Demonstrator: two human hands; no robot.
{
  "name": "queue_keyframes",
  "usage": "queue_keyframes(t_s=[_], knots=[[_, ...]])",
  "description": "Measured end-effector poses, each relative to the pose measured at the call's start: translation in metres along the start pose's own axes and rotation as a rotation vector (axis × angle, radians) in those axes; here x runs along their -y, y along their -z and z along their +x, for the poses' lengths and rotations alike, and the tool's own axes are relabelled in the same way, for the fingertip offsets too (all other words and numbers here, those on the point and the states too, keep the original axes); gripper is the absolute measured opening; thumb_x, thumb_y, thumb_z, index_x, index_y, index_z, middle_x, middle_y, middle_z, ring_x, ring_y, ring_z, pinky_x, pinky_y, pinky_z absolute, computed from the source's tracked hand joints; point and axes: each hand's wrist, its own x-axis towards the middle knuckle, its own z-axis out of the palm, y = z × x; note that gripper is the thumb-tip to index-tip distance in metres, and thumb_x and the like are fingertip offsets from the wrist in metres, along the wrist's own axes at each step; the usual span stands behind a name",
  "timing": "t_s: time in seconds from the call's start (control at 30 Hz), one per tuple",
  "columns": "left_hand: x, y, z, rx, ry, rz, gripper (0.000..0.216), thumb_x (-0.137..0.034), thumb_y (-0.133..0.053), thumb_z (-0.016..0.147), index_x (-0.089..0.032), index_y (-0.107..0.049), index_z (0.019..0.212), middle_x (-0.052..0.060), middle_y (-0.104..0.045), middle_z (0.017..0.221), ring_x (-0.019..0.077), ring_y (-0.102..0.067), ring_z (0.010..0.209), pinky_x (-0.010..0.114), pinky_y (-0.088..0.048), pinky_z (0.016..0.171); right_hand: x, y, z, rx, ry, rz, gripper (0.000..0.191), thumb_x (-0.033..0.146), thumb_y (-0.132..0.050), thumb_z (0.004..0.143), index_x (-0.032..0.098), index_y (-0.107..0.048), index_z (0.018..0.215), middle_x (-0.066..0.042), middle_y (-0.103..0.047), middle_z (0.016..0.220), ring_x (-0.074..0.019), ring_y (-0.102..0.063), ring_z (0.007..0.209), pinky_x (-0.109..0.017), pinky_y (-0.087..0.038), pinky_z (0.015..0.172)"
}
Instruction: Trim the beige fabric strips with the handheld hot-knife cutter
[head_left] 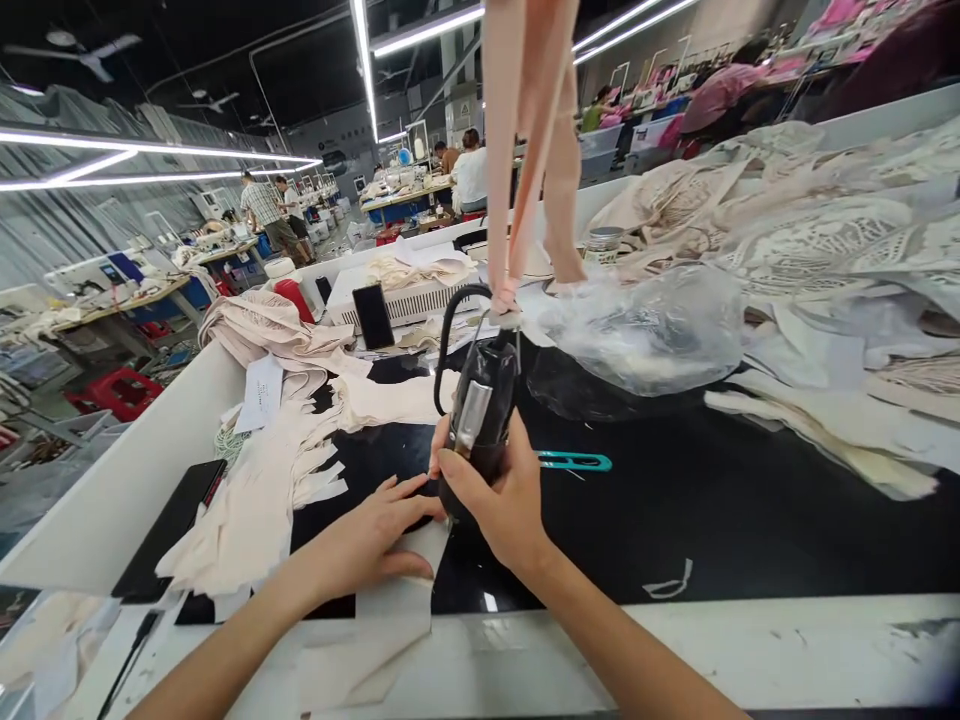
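Note:
My right hand (pixel 504 490) is wrapped round the body of a black corded hand tool (pixel 486 385). Silvery tape covers part of the tool, and its working end is hidden low behind the hand. Pink fabric straps (pixel 517 150) hold it up from above. Flat on a pale cream fabric piece (pixel 397 600) lies my left hand (pixel 382 535), fingers spread, just left of the tool. The fabric hangs over the front edge of the black work surface (pixel 585 560). A teal thread snipper or cutter (pixel 576 461) lies right of my right hand.
Cream cut fabric (pixel 247 510) is heaped to the left, beside a dark flat case (pixel 169 530). A phone (pixel 373 316) leans on a white vented box (pixel 412 300). Clear plastic (pixel 645 330) and lace fabric piles (pixel 810 230) cover the back right. Other people sit and stand at distant tables.

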Motion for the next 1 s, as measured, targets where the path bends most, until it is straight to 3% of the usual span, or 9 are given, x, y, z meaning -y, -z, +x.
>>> queue_keyframes(t_s=[0.17,0.57,0.83,1.0], knots=[[0.004,0.002,-0.002,0.037,0.025,0.022,0.054,-0.027,-0.083,0.093,-0.028,-0.061,0.142,0.009,-0.056,0.157,0.0347,-0.024,0.162,0.069,-0.018,0.13,-0.001,-0.003,0.0,0.019,-0.01,-0.017,0.028,0.033,-0.075,0.082,0.027,-0.057,0.102,0.003,-0.064,0.084,-0.0144,-0.06,0.066,-0.029,-0.056,0.062],[-0.001,0.007,0.002,0.071,0.043,0.066,0.053,-0.033,-0.085,0.091,-0.026,-0.063,0.138,0.012,-0.051,0.161,0.0354,-0.029,0.16,0.069,-0.018,0.129,-0.002,-0.004,-0.002,0.034,-0.036,-0.01,0.024,0.034,-0.073,0.085,0.028,-0.058,0.103,0.001,-0.062,0.086,-0.0155,-0.059,0.068,-0.03,-0.055,0.061],[0.003,0.003,0.001,0.008,-0.004,0.053,0.074,-0.029,-0.087,0.089,-0.031,-0.052,0.155,0.014,-0.046,0.165,0.0365,-0.032,0.159,0.073,-0.023,0.126,-0.001,-0.005,-0.013,0.06,-0.016,0.034,0.024,0.033,-0.074,0.084,0.028,-0.058,0.101,0.001,-0.065,0.087,-0.0173,-0.064,0.076,-0.033,-0.06,0.071],[0.005,0.001,0.0,-0.016,-0.042,0.066,0.074,-0.03,-0.087,0.09,-0.029,-0.053,0.155,0.014,-0.057,0.156,0.0366,-0.039,0.156,0.073,-0.023,0.126,-0.003,-0.005,-0.016,0.059,-0.019,0.008,0.019,0.034,-0.072,0.088,0.027,-0.061,0.1,0.0,-0.067,0.089,-0.0178,-0.066,0.076,-0.035,-0.061,0.072]])
